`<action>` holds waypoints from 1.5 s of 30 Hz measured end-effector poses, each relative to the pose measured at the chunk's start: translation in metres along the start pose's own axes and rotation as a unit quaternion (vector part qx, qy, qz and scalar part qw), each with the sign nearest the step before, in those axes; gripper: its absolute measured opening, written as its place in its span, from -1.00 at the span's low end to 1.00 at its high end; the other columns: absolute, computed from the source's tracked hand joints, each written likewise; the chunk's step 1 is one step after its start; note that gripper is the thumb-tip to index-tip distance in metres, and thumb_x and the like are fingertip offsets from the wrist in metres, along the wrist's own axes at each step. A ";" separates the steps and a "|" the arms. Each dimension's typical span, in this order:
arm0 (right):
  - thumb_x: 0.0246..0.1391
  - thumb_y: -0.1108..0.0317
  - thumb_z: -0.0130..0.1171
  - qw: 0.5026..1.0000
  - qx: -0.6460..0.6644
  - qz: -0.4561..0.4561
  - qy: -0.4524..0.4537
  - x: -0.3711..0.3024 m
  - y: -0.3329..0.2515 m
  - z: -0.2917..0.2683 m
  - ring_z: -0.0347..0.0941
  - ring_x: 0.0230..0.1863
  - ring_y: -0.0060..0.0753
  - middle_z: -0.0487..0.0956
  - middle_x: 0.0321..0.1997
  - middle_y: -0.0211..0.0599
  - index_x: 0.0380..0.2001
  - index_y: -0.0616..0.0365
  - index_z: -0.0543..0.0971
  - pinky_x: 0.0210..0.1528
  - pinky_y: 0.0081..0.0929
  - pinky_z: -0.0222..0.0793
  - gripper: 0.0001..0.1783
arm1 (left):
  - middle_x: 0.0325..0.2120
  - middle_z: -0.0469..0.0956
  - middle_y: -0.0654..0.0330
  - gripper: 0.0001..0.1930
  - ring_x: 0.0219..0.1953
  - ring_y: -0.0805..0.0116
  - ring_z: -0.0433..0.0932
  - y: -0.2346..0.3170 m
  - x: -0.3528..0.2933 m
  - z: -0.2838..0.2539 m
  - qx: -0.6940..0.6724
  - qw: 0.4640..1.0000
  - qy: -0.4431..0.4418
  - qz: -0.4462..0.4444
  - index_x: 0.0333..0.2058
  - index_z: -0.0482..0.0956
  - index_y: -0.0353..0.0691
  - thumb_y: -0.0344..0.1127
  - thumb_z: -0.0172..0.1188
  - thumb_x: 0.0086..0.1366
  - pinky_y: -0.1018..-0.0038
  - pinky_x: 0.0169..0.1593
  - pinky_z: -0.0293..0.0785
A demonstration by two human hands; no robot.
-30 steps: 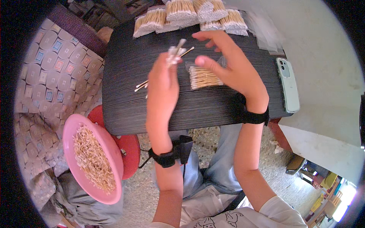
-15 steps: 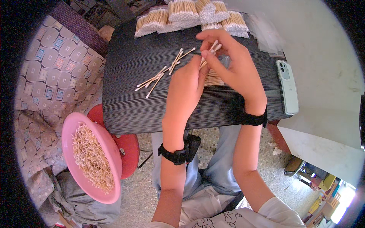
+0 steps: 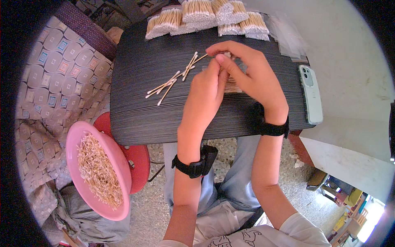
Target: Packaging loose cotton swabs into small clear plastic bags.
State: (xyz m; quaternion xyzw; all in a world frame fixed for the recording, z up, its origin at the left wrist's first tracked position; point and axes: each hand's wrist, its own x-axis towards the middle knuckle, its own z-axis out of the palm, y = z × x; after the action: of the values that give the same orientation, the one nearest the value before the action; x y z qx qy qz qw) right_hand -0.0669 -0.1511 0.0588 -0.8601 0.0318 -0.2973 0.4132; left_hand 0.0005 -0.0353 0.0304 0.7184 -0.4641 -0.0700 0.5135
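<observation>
My left hand (image 3: pixel 204 90) and my right hand (image 3: pixel 257 78) meet above the far middle of a dark wood-grain table. Between them is a small bunch of cotton swabs (image 3: pixel 227 54). Both hands are closed on it, and only a few white tips show past the fingers. Beneath my right hand lies a clear bag of swabs (image 3: pixel 233 86), mostly covered by the hands. To the left of my hands, several loose cotton swabs (image 3: pixel 166 85) lie scattered on the table (image 3: pixel 140 119), some crossing one another.
Filled swab bags (image 3: pixel 199 14) are stacked along the far edge. Flat empty bags (image 3: pixel 288 39) lie at the far right, and a phone (image 3: pixel 312 96) rests at the right edge. A pink basin (image 3: pixel 125 181) of swabs sits on a red stool (image 3: pixel 142 164) at left.
My hands have drawn closer together around the swabs. The right fingers have curled down over the tips, which stood out more before. The left hand has shifted slightly right.
</observation>
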 end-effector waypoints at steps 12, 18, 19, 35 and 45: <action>0.24 0.39 -0.11 0.999 0.034 0.042 -0.006 -0.005 0.009 0.005 0.43 0.08 -0.29 0.52 0.02 -0.17 0.03 0.29 0.42 0.12 -0.48 0.26 -0.67 | -0.38 0.47 -0.19 -0.85 -0.29 -0.25 0.45 0.000 -0.003 0.019 0.020 1.000 0.015 0.004 -0.19 0.32 -0.32 -0.39 -0.09 0.32 0.01 -0.31 0.37; 0.14 0.39 0.00 0.999 0.021 -0.005 0.024 -0.001 0.003 0.000 0.49 -0.08 -0.14 0.54 -0.08 -0.07 -0.09 0.25 0.48 -0.09 -0.38 0.39 -0.71 | -0.41 0.42 -0.07 -0.89 -0.35 -0.18 0.45 -0.001 -0.001 0.009 0.040 0.996 0.055 0.057 -0.26 0.37 -0.34 -0.42 -0.03 0.30 0.08 -0.35 0.37; 0.14 0.39 0.00 1.000 0.020 -0.005 0.024 -0.001 0.002 -0.005 0.49 -0.08 -0.14 0.54 -0.08 -0.07 -0.09 0.25 0.48 -0.09 -0.38 0.39 -0.71 | -0.44 0.40 -0.04 -0.90 -0.39 -0.15 0.44 0.000 0.000 0.008 0.057 0.993 0.071 0.070 -0.29 0.39 -0.35 -0.43 0.00 0.29 0.10 -0.37 0.36; 0.08 0.37 0.17 0.968 0.118 0.218 0.042 -0.008 -0.003 -0.023 0.44 -0.52 -0.67 0.56 -0.50 -0.36 -0.35 0.30 0.56 -0.48 -0.67 0.33 -0.82 | -0.47 0.49 0.00 -0.85 -0.46 -0.01 0.49 0.001 0.003 0.010 0.023 0.990 0.118 0.079 -0.26 0.48 -0.34 -0.36 0.07 0.28 0.26 -0.40 0.40; 0.20 0.22 -0.02 0.991 -0.077 0.103 0.026 -0.002 -0.002 -0.006 0.41 -0.53 0.14 0.45 -0.60 0.03 -0.49 0.24 0.43 -0.52 -0.18 0.27 -0.70 | -0.68 0.40 -0.06 -0.73 -0.67 0.09 0.40 0.001 0.000 0.016 -0.111 0.990 0.091 0.006 -0.40 0.50 -0.35 -0.26 -0.04 0.38 0.34 -0.55 0.25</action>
State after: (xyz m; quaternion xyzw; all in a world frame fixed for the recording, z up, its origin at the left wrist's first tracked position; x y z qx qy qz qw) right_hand -0.0724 -0.1533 0.0622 -0.8736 0.1540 -0.2721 0.3728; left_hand -0.0089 -0.0462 0.0242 0.6571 -0.4092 -0.0523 0.6309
